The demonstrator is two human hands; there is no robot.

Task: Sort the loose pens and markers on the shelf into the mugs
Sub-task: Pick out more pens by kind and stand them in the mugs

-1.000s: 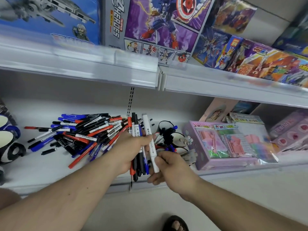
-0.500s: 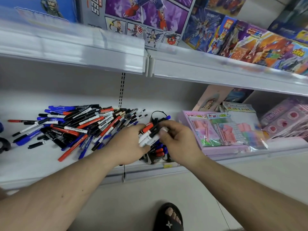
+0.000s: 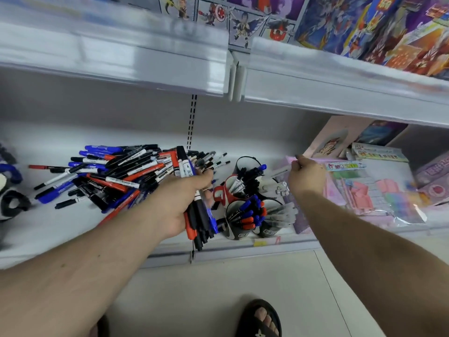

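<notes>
A loose pile of pens and markers (image 3: 114, 173), black, blue and red, lies on the white shelf (image 3: 60, 229). My left hand (image 3: 179, 203) grips a bundle of markers (image 3: 196, 215) upright just in front of the pile. Right of it stand several mugs (image 3: 239, 231) filled with sorted pens: blue and red caps in the front one, black pens in the red-handled mug (image 3: 224, 193). My right hand (image 3: 306, 177) hovers over the rear right mug of white markers (image 3: 277, 188), its fingers curled and pinching a blurred white marker (image 3: 280, 171).
Pink toy packs (image 3: 379, 193) lie right of the mugs, touching them. An upper shelf (image 3: 121, 57) with toy boxes overhangs. Black-and-white mugs (image 3: 12, 203) stand at the far left. My sandalled foot (image 3: 260, 319) is on the floor below.
My right hand pulled a white marker out of the bundle and carried it right, over the mugs. My left hand tilted the bundle back upright. The view dropped and shifted right.
</notes>
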